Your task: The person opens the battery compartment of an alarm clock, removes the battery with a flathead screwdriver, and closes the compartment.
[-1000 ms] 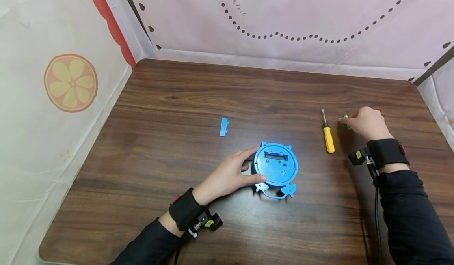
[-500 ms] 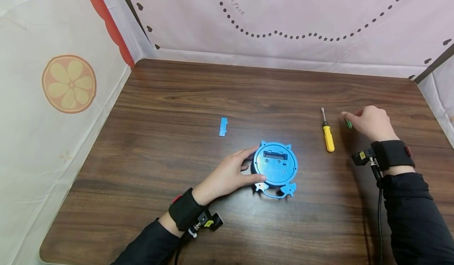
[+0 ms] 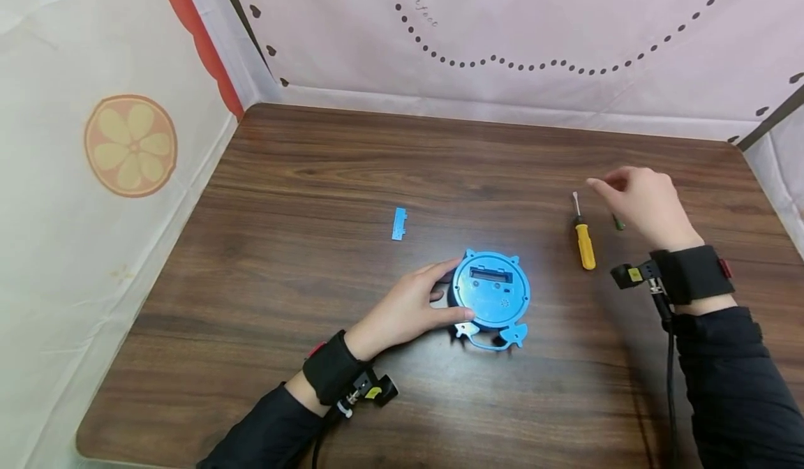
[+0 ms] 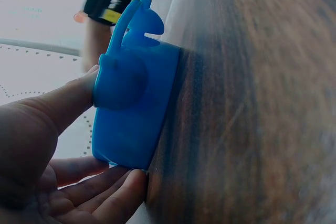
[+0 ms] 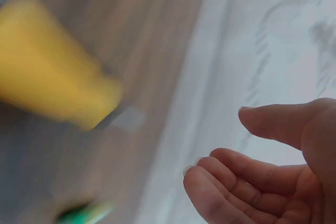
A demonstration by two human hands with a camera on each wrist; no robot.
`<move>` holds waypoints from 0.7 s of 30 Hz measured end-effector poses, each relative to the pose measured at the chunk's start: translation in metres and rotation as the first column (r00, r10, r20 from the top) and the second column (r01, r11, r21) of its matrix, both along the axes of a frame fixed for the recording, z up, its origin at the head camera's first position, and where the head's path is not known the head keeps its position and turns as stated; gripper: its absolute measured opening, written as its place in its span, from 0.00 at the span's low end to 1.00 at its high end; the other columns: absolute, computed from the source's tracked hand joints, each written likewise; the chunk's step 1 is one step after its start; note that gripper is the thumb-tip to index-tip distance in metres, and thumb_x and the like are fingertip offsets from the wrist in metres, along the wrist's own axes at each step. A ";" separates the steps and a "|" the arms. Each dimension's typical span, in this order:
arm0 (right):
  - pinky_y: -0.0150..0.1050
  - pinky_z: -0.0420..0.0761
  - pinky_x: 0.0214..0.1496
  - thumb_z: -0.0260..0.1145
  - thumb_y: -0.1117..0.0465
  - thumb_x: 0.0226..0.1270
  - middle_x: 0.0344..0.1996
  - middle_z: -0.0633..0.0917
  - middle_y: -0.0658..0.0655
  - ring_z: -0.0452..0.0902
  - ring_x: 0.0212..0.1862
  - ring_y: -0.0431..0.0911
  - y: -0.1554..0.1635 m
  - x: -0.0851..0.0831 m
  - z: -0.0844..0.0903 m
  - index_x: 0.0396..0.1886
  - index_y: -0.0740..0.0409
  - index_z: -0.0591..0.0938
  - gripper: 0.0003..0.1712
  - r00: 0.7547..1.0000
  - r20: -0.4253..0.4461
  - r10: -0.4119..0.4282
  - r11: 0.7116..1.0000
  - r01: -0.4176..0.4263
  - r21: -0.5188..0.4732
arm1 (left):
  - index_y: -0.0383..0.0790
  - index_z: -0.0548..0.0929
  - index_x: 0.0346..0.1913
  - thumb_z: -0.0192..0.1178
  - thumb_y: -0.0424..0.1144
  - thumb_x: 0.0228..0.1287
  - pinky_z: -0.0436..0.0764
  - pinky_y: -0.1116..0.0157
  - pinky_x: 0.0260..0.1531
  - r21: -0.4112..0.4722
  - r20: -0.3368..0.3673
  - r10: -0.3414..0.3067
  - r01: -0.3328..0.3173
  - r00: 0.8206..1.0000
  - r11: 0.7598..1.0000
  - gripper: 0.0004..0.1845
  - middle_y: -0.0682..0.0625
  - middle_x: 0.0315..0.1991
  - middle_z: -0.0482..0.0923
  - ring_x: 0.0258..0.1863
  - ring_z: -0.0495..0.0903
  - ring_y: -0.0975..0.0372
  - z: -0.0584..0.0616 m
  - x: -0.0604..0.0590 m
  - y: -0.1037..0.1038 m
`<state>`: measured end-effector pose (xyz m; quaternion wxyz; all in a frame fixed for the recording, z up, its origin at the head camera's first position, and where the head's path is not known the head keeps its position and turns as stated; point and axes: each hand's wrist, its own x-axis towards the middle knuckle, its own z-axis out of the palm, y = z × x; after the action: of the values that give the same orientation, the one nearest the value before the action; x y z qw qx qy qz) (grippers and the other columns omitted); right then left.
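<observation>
At frame centre, the left hand (image 3: 402, 312) gripped the round blue plastic clock housing (image 3: 491, 296) on the worktop (image 3: 352, 169). The right hand (image 3: 641, 200), fingers relaxed and empty, hovered beside the yellow-handled screwdriver (image 3: 584, 242); grasping its handle appeared the next requirement.

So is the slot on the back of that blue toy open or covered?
Open: the blue toy shows a dark bare slot, and its small cover lies apart on the table.

Blurred yellow screwdriver (image 5: 52, 90), green object (image 5: 84, 212)
</observation>
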<state>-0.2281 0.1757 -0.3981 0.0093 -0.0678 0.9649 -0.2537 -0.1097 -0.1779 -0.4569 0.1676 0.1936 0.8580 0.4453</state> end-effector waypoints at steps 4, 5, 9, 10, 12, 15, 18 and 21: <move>0.50 0.74 0.38 0.60 0.45 0.76 0.41 0.85 0.68 0.78 0.38 0.57 -0.042 0.004 0.025 0.54 0.69 0.82 0.29 0.992 -0.085 0.094 0.995 -0.097 -0.034 | 0.44 0.61 0.78 0.70 0.56 0.63 0.76 0.67 0.58 -0.010 -0.012 0.000 -0.001 1.000 1.000 0.46 0.47 0.74 0.65 0.70 0.67 0.59 0.000 0.000 -0.002; 0.48 0.73 0.36 0.62 0.47 0.75 0.39 0.85 0.67 0.77 0.37 0.55 -0.052 0.005 0.029 0.52 0.68 0.82 0.26 0.988 -0.105 0.116 0.992 -0.121 -0.039 | 0.44 0.61 0.78 0.70 0.56 0.63 0.75 0.67 0.59 -0.017 -0.017 -0.003 0.003 1.000 1.000 0.46 0.47 0.74 0.65 0.71 0.67 0.59 -0.001 0.000 -0.002; 0.45 0.74 0.35 0.67 0.54 0.72 0.35 0.85 0.62 0.77 0.34 0.52 -0.084 0.010 0.039 0.48 0.66 0.85 0.18 0.969 -0.142 0.203 0.977 -0.210 -0.039 | 0.44 0.62 0.78 0.67 0.56 0.66 0.74 0.65 0.61 -0.005 -0.024 -0.012 0.012 1.000 1.000 0.43 0.47 0.73 0.67 0.70 0.68 0.59 -0.001 -0.002 -0.002; 0.45 0.74 0.35 0.68 0.55 0.72 0.35 0.85 0.61 0.77 0.33 0.51 -0.090 0.012 0.040 0.48 0.66 0.85 0.17 0.965 -0.137 0.222 0.973 -0.229 -0.036 | 0.43 0.63 0.77 0.66 0.55 0.67 0.75 0.65 0.60 0.000 -0.037 -0.002 0.002 0.999 1.000 0.42 0.46 0.72 0.68 0.68 0.70 0.59 -0.001 -0.003 -0.002; 0.45 0.76 0.35 0.68 0.55 0.71 0.33 0.85 0.60 0.78 0.33 0.50 -0.099 0.014 0.039 0.47 0.66 0.85 0.17 0.961 -0.110 0.253 0.966 -0.258 -0.031 | 0.40 0.66 0.75 0.63 0.53 0.70 0.77 0.65 0.57 0.008 -0.077 0.041 -0.041 0.996 0.999 0.37 0.44 0.68 0.73 0.63 0.76 0.58 0.002 -0.007 -0.006; 0.47 0.78 0.36 0.67 0.53 0.72 0.34 0.86 0.58 0.79 0.34 0.49 -0.103 0.016 0.035 0.47 0.65 0.85 0.17 0.957 -0.033 0.287 0.957 -0.287 -0.025 | 0.36 0.73 0.69 0.63 0.49 0.72 0.81 0.63 0.51 -0.020 -0.186 0.161 -0.168 0.969 0.986 0.30 0.41 0.59 0.78 0.52 0.82 0.57 0.008 -0.018 -0.019; 0.49 0.80 0.39 0.66 0.52 0.73 0.37 0.87 0.59 0.81 0.37 0.49 -0.101 0.018 0.030 0.48 0.64 0.85 0.18 0.949 0.049 0.310 0.951 -0.310 -0.016 | 0.34 0.74 0.67 0.67 0.47 0.69 0.81 0.58 0.47 -0.091 -0.227 0.290 -0.316 0.930 0.944 0.31 0.41 0.55 0.78 0.47 0.82 0.55 0.018 -0.034 -0.039; 0.52 0.80 0.42 0.66 0.52 0.73 0.40 0.88 0.60 0.83 0.40 0.51 -0.095 0.020 0.025 0.47 0.65 0.86 0.19 0.937 0.111 0.331 0.943 -0.331 -0.014 | 0.34 0.69 0.69 0.70 0.48 0.64 0.79 0.53 0.51 -0.171 -0.187 0.374 -0.405 0.908 0.898 0.37 0.39 0.57 0.75 0.52 0.78 0.52 0.024 -0.050 -0.057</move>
<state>-0.2081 0.0802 -0.3727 0.1061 -0.2148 0.9383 -0.2494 -0.1596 -0.2353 -0.4331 0.0292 0.0319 0.9309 0.3627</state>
